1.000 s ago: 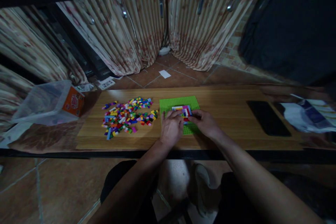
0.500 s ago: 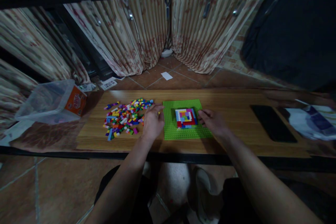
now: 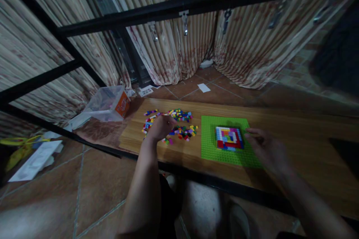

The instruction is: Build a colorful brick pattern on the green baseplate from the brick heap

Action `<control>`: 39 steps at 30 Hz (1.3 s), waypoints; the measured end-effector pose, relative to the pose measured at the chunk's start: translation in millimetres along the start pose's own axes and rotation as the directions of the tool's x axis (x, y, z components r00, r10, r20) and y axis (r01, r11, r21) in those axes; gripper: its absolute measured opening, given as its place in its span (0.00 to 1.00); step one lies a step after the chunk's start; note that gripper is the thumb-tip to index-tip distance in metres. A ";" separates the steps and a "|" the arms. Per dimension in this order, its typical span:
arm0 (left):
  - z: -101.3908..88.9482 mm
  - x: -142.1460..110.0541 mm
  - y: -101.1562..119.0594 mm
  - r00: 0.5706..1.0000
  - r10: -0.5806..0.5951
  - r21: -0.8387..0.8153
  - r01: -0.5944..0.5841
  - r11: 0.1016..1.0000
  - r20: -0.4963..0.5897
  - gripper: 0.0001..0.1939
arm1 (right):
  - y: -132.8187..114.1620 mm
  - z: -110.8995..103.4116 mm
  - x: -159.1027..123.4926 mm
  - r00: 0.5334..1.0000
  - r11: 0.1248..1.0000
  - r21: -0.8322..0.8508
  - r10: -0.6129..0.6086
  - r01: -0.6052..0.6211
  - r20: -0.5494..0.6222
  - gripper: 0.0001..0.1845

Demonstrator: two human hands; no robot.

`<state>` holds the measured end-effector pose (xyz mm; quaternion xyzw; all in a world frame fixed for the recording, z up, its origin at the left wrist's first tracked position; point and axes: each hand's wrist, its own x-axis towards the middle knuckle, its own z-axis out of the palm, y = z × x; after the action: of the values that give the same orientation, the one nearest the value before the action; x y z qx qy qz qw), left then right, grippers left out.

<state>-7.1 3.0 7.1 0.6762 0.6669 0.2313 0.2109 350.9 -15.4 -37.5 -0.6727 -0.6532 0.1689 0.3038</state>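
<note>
Over the pile of loose toy bricks (image 3: 183, 131) on the left is my left hand (image 3: 161, 129), palm down. Its fingers are partly curled and blurred, so their grip is unclear. A green studded baseplate (image 3: 209, 153) lies to the right of the pile. On it stands a low square brick build (image 3: 230, 138) with white, red and blue outer walls and nested coloured rows inside. My right hand (image 3: 265, 149) hovers at the baseplate's right edge, beside the build. Its fingers are bent together in a pinch; anything between them is too small or hidden to make out.
A clear plastic tub (image 3: 105, 104) with an orange label stands beyond the left end of the wooden board (image 3: 179, 155). A dark flat object (image 3: 346, 153) lies at the far right. A black metal bar (image 3: 168, 9) crosses in front of the curtains (image 3: 168, 52).
My view has turned left. My left hand has moved from beside the baseplate to over the brick pile. The right hand stays near the build's right side, slightly farther from it.
</note>
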 end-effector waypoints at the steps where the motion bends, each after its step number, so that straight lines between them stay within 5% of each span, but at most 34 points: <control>1: -0.8 -2.3 -0.3 1.000 -0.014 0.015 0.013 1.000 0.028 0.13 | -1.3 -0.3 -0.4 1.000 1.000 -0.008 -0.004 0.004 -0.001 0.24; 10: -7.1 -9.1 -10.0 0.986 -0.164 0.172 0.156 0.973 0.038 0.14 | -6.4 0.7 -2.2 0.999 0.997 -0.066 -0.031 0.032 0.014 0.22; 14: -15.9 -12.0 -21.3 0.959 -0.273 0.185 0.284 0.941 -0.081 0.16 | -6.9 1.9 -1.0 0.999 0.997 -0.064 -0.033 0.033 0.015 0.22; 21: -32.0 -11.0 -41.0 0.848 -0.408 0.155 0.478 0.865 -0.337 0.24 | -8.8 4.8 0.4 0.999 0.999 -0.047 0.004 -0.002 0.047 0.23; 30: -27.7 -14.7 -35.4 0.951 -0.306 0.163 0.310 0.937 -0.052 0.11 | -7.4 10.1 3.1 0.999 0.998 -0.053 -0.040 0.042 0.029 0.20; 39: -8.8 -10.2 -28.0 0.952 -0.303 0.280 0.303 0.911 -0.043 0.12 | -5.4 11.6 3.7 0.998 0.994 -0.093 -0.053 0.056 0.034 0.20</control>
<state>-35.0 -6.8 -2.8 0.5881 0.7896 0.0973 0.1455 339.8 -9.8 -42.2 -0.6653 -0.6832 0.1403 0.2661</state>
